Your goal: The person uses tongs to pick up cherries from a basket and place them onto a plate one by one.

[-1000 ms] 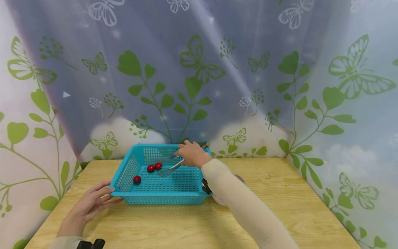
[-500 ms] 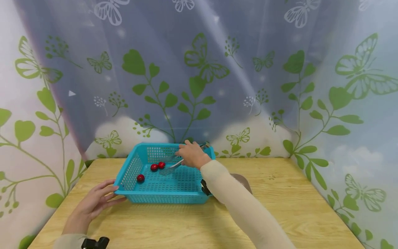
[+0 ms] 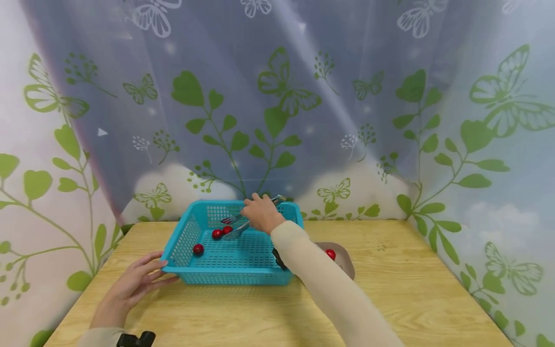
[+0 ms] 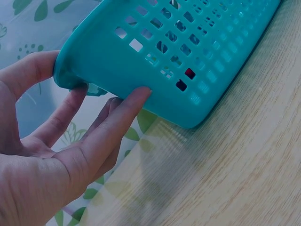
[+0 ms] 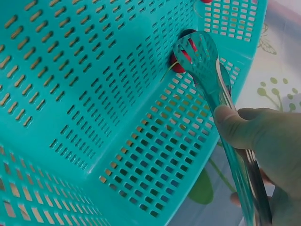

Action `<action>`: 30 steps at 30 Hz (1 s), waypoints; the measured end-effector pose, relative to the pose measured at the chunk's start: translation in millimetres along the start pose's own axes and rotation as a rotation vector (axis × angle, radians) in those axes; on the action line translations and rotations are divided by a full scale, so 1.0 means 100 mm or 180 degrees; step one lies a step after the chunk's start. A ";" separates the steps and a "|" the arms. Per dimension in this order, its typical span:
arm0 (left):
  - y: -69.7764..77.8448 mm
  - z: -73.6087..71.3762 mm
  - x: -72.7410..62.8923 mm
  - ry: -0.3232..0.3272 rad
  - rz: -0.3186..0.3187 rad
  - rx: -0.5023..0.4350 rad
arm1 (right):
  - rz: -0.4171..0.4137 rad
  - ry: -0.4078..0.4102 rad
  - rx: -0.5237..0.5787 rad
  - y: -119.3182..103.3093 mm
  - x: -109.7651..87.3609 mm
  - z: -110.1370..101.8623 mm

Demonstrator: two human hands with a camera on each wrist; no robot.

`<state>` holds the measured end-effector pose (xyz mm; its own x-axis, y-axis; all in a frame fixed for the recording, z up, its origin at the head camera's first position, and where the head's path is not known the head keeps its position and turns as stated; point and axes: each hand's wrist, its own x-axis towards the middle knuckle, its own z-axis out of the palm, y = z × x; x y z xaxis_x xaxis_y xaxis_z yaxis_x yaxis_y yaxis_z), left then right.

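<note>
A blue plastic basket (image 3: 234,277) with slotted walls stands on the table. My left hand (image 3: 130,283) grips its left front corner; in the left wrist view, one finger (image 4: 136,96) presses on the outer wall below the rim. Over the basket's back right part, my right hand (image 3: 262,214) holds metal serving tongs (image 5: 207,61). Their slotted ends are apart, right by two red cherries (image 3: 217,234) lying together on the basket floor. In the right wrist view, one end partly covers a cherry (image 5: 178,66) with a thin stem. A third cherry (image 3: 198,249) lies nearer the left front.
Right of the basket is a brownish plate (image 3: 346,262) with a red cherry (image 3: 330,254) on it, partly hidden by my right sleeve (image 3: 321,284). A patterned curtain (image 3: 277,96) hangs close behind the wooden table (image 3: 390,299).
My right hand has moved left, bringing the tongs' ends up to the pair of cherries. More of the plate shows beside the sleeve. My left hand stays at the basket's corner.
</note>
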<state>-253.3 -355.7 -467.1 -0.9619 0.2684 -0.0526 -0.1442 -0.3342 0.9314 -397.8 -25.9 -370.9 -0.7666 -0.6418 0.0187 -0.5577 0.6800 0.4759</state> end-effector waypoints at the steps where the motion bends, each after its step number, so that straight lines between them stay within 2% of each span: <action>1: 0.00 0.00 0.00 0.0007 -0.0007 -0.0002 | 0.0010 0.0002 -0.0003 0.00 0.01 0.00; 5: 0.00 0.01 0.01 0.0018 0.0012 -0.0036 | 0.0049 -0.0021 -0.0027 0.00 0.05 0.01; 11: -0.05 0.02 0.01 -0.0152 0.0069 -0.0096 | 0.0056 -0.0140 0.0005 -0.02 0.12 0.09; 17: -0.09 0.02 0.01 -0.0050 0.0042 -0.0132 | 0.0058 -0.0193 0.0070 -0.05 0.17 0.11; 30: -0.02 0.01 0.01 -0.0178 0.0036 -0.0201 | 0.0167 -0.0183 0.0291 0.05 0.10 0.12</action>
<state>-253.5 -353.7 -468.8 -0.9493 0.3136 -0.0203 -0.1494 -0.3934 0.9071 -412.0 -24.8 -378.6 -0.8111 -0.5849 -0.0102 -0.5410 0.7433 0.3934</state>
